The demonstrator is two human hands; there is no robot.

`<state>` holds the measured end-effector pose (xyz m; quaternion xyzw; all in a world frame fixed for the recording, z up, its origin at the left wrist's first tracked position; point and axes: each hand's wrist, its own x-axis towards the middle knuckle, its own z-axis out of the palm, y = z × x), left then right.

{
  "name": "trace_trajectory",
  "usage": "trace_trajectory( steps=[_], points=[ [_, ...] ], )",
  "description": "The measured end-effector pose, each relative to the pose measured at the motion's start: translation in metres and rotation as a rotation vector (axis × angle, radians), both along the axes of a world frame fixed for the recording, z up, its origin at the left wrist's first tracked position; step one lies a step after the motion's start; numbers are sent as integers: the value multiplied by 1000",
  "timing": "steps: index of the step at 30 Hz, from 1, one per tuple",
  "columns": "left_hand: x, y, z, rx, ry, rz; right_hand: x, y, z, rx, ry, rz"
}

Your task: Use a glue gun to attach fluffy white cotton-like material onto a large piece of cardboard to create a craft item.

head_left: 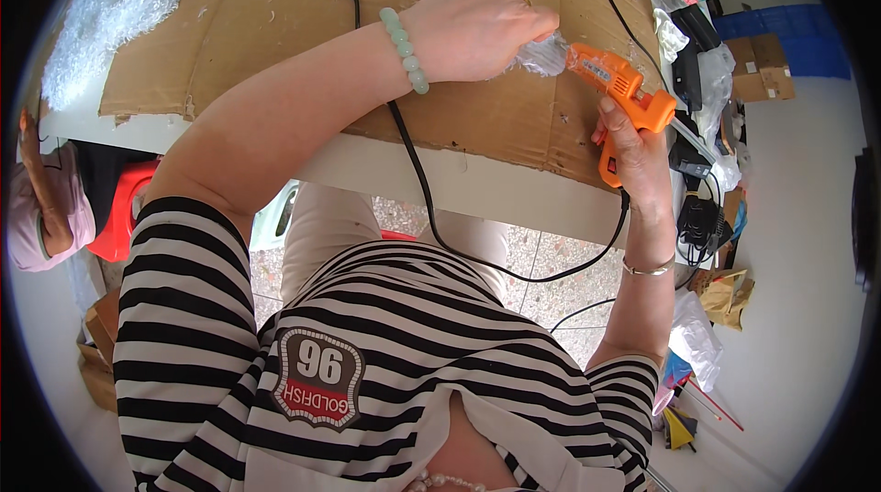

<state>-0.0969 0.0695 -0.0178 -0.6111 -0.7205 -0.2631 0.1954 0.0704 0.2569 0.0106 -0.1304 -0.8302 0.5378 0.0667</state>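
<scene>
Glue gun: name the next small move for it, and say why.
Probably squeeze the trigger for a small bead. The right hand grips the orange glue gun with its nozzle right at the white fluffy tuft that the left hand pinches down on the cardboard sheet, so gun and tuft look lined up.

Head cam, looking straight down, fisheye

It sits on the person's head, aimed down past the striped shirt (367, 354) at the table (385, 162) edge, close in; edges bend toward the dark rim. Just the one view here.
</scene>
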Motion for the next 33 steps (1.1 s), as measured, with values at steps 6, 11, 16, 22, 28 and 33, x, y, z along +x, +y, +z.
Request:
trace_trajectory(
  steps=[6,11,16,22,28,33],
  points=[
    [1,-3,2,-67,-36,22,9,-1,1,19,-52,-56],
    [0,-2,0,-5,55,11,11,-5,0,33,7,-87],
    [0,-2,-1,15,68,4,10,-4,1,45,-24,-88],
    [0,-2,-1,21,69,9,13,-3,2,40,-53,-81],
    [2,-4,1,-69,8,31,18,-8,5,34,-71,-86],
    [1,-4,0,-64,-2,25,21,-6,4,43,-73,-77]
  ],
)
